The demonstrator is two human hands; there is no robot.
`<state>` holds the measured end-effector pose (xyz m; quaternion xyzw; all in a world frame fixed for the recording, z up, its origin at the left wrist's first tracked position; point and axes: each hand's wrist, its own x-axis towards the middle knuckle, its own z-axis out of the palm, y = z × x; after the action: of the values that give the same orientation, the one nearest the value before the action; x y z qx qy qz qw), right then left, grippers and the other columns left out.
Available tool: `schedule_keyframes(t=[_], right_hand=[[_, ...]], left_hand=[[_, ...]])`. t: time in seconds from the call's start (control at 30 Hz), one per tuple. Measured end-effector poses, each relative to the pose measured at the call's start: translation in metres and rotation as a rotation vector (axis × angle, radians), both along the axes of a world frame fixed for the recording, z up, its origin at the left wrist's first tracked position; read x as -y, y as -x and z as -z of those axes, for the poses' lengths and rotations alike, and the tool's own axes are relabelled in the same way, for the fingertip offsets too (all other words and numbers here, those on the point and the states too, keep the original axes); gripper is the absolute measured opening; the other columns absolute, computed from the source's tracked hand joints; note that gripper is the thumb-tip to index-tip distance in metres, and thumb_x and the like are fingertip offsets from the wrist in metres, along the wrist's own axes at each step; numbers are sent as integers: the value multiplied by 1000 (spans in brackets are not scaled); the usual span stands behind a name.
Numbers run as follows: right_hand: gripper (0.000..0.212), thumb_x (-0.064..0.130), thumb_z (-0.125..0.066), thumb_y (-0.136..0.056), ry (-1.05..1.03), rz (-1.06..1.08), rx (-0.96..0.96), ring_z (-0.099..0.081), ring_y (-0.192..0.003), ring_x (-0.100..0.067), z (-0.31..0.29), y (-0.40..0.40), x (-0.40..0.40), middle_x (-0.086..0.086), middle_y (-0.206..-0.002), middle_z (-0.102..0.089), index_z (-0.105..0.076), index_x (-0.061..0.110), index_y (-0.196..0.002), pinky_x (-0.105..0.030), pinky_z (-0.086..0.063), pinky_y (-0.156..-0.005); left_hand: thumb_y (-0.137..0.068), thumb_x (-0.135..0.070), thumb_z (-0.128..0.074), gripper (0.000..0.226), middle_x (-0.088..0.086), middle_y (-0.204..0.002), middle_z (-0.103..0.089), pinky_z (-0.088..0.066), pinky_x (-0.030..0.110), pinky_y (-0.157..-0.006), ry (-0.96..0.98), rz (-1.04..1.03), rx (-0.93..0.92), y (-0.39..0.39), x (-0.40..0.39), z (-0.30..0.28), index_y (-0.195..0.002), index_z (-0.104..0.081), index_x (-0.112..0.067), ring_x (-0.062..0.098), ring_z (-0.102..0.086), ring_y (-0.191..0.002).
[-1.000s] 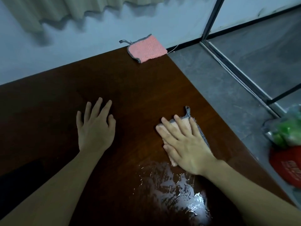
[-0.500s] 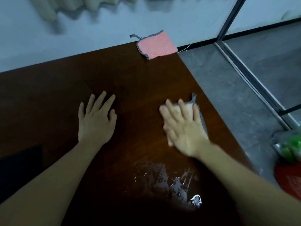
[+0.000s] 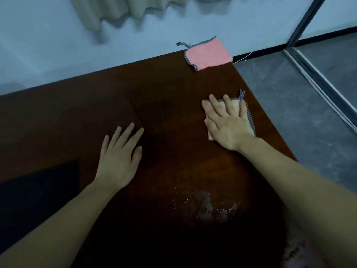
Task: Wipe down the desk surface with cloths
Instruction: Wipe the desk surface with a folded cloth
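Observation:
The dark brown desk [image 3: 119, 97] fills most of the view. My right hand [image 3: 226, 122] lies flat with straight fingers on a pale cloth with a grey checked edge [image 3: 249, 115], pressing it to the desk near the right edge. My left hand [image 3: 119, 153] rests flat on the bare wood, fingers spread, holding nothing. A pink cloth with the same checked trim [image 3: 208, 54] lies at the far right corner, partly over the edge. A wet, shiny patch [image 3: 204, 206] sits on the desk near me.
A black flat thing [image 3: 34, 194] lies on the desk at the left. The desk's right edge drops to a grey floor [image 3: 293, 113]. A pale wall with a curtain hem [image 3: 108, 14] stands behind, and a metal frame [image 3: 301, 22] at the right.
My right hand has slid the pale cloth away from me along the right side, leaving the wet patch behind. My left hand has stayed flat in about the same place.

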<state>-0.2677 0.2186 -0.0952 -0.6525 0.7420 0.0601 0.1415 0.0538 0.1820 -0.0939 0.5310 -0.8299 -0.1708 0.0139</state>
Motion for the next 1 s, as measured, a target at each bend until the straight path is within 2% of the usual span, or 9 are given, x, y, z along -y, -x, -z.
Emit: schedule_keyframes(t=[0.1, 0.23, 0.33, 0.43, 0.53, 0.63, 0.73, 0.83, 1.0], right_hand=[[64, 51, 10, -96, -6, -96, -47, 20, -154, -35, 4, -30, -34, 5, -169, 19, 20, 36, -158, -65, 13, -119], [61, 49, -20, -105, 102, -360, 26, -8, -155, -39, 6, -76, -109, 0, -170, -14, -12, 29, -162, -67, -4, -119], [59, 50, -25, -107, 74, -453, 84, -6, -156, -35, 9, -72, -117, 5, -170, -11, -15, 33, -162, -64, -5, -118], [60, 52, -11, -104, 87, -393, 41, 9, -156, -32, 11, -48, -79, 10, -168, 10, 6, 40, -161, -62, 6, -121], [58, 50, 2, -101, 78, -191, -31, 20, -154, -29, 8, -21, -23, 13, -166, 24, 21, 41, -156, -62, 11, -121], [56, 47, -8, -107, 46, -62, -12, 19, -155, -28, 2, -14, 15, 12, -169, 17, 14, 42, -159, -62, 12, -121], [57, 48, -5, -106, 23, -27, -2, 20, -154, -29, 3, -29, 9, 11, -169, 18, 15, 40, -159, -63, 12, -120], [62, 50, 4, -100, 50, -158, -41, 18, -154, -35, 5, -65, -37, 5, -169, 18, 19, 36, -158, -65, 10, -120], [60, 50, -16, -106, 66, -385, 50, -1, -156, -35, 10, -110, -116, 4, -170, -5, -8, 32, -163, -66, -1, -120]], left_hand=[[-106, -49, -18, 54, -14, -168, -5, 7, 41, -125, 34, 9, -11, -3, -3, 6, -159, -20, -39, 13, 7, -155], [-99, -54, -10, 62, -15, -168, -5, 5, 41, -126, 46, -4, 15, -2, -6, 7, -159, -19, -41, 12, 7, -155], [-98, -55, -9, 63, -14, -168, -7, 1, 44, -127, 48, -5, 10, -1, -6, 4, -159, -20, -41, 13, 5, -156], [-98, -55, -10, 63, -14, -168, -7, 1, 43, -127, 55, -9, 9, 0, -8, 3, -159, -20, -40, 12, 5, -156], [-99, -54, -13, 61, -15, -168, -8, 2, 42, -127, 75, -15, -5, 1, -7, 4, -159, -22, -40, 11, 4, -155], [-101, -52, -16, 58, -15, -168, -8, 2, 42, -127, 87, -13, -18, 0, -6, 6, -158, -23, -41, 10, 4, -155], [-107, -46, -21, 52, -14, -168, -8, 2, 42, -127, 88, -10, -15, -1, -8, 9, -159, -22, -40, 12, 4, -156], [-108, -45, -22, 52, -13, -168, -8, 2, 43, -127, 102, -12, -13, -2, -8, 10, -159, -20, -39, 14, 3, -156], [-106, -44, -25, 54, -11, -169, -6, 2, 43, -127, 88, -4, 5, -3, -7, 10, -160, -17, -39, 16, 3, -156]])
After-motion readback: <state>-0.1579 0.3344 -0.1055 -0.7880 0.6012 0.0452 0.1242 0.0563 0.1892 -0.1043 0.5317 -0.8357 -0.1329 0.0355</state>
